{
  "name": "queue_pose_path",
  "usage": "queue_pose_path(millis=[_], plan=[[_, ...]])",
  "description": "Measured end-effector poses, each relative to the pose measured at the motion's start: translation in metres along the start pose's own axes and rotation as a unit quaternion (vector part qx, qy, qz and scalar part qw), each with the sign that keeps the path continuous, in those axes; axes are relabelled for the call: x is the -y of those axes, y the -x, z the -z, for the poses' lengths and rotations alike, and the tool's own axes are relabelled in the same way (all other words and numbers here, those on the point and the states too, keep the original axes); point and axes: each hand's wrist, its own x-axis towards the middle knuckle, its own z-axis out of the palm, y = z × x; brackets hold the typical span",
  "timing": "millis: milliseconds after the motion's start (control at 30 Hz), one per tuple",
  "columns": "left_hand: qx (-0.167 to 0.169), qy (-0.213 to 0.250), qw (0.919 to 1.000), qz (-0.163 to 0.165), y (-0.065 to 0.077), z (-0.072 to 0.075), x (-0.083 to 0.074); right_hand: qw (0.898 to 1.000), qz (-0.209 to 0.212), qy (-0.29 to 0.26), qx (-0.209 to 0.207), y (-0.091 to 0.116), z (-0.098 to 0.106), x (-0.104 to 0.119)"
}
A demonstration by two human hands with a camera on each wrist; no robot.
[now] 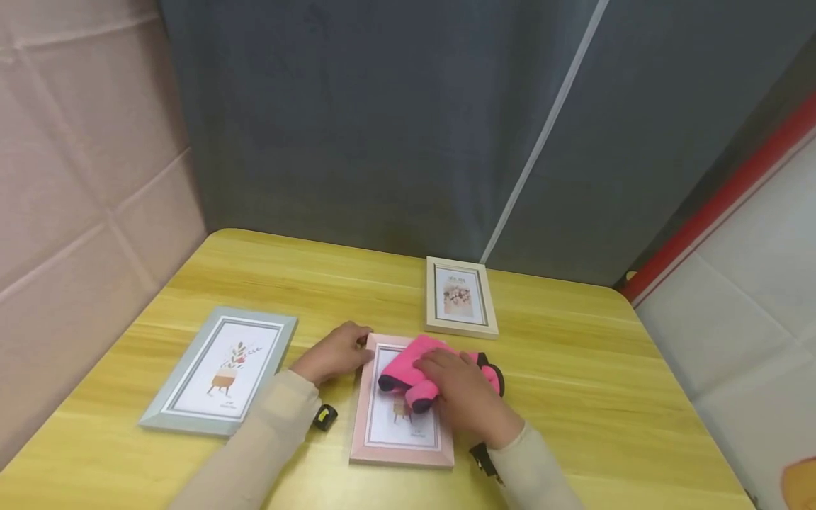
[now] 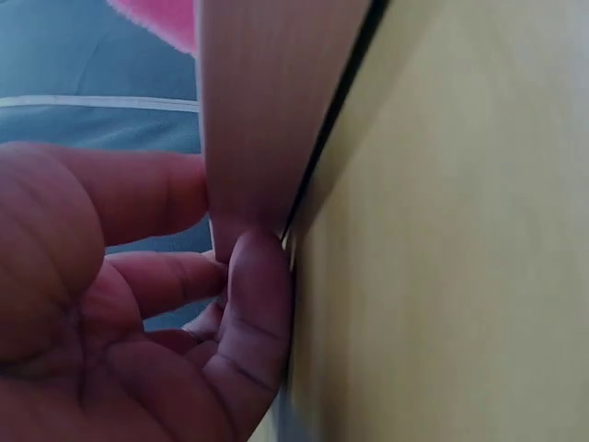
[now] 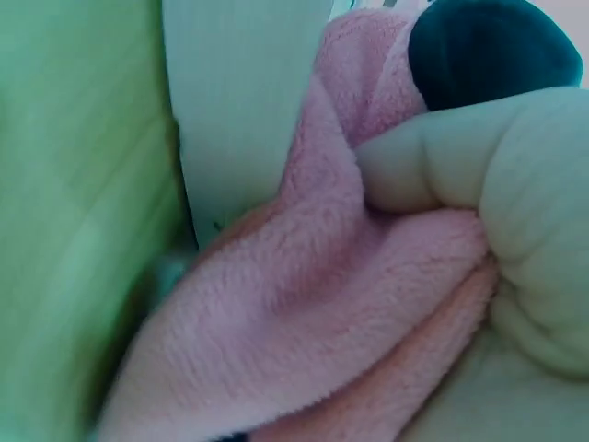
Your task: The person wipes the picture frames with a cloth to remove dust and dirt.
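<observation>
Head view: right hand (image 1: 464, 393) grips pink cloth (image 1: 406, 365) beneath it, over far-right corner of picture frame (image 1: 408, 433); left hand (image 1: 334, 350) pinches far-left corner.

Screened-off booth, dark grey backdrop (image 1: 357, 127), creased pale wall covering (image 1: 83, 142), yellow wood-grain tabletop (image 1: 574, 389)

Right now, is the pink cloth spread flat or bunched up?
Bunched up: the pink cloth shows thick folds gathered in the right hand, and covers only part of the pink frame.
</observation>
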Motion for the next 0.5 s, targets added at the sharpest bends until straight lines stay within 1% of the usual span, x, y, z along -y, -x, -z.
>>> queue_pose_path(millis=[100,200,233,267,333,400,467,500], plan=[[-0.004,0.014,0.9997,0.018,-0.001,-0.001,0.001,1.0,0.017,-0.018,-0.007,0.003,0.007,-0.003],[-0.005,0.031,0.9992,0.025,-0.001,-0.002,0.002,0.997,0.052,-0.052,-0.012,0.012,0.021,0.004],[-0.004,0.037,0.9989,0.028,-0.001,-0.002,0.003,0.996,0.071,-0.06,-0.01,0.015,0.025,0.008],[-0.003,0.041,0.9988,0.028,-0.001,-0.002,0.003,0.994,0.088,-0.069,-0.003,0.018,0.029,0.012],[0.001,0.046,0.9986,0.025,-0.001,-0.002,0.003,0.989,0.119,-0.086,0.025,0.023,0.034,0.022],[0.001,0.049,0.9985,0.024,-0.001,-0.002,0.003,0.984,0.145,-0.087,0.057,0.026,0.034,0.031],[0.0,0.051,0.9984,0.025,-0.001,-0.002,0.002,0.98,0.156,-0.088,0.083,0.026,0.031,0.038],[0.001,0.051,0.9984,0.024,-0.001,-0.003,0.002,0.98,0.158,-0.086,0.087,0.025,0.029,0.039]])
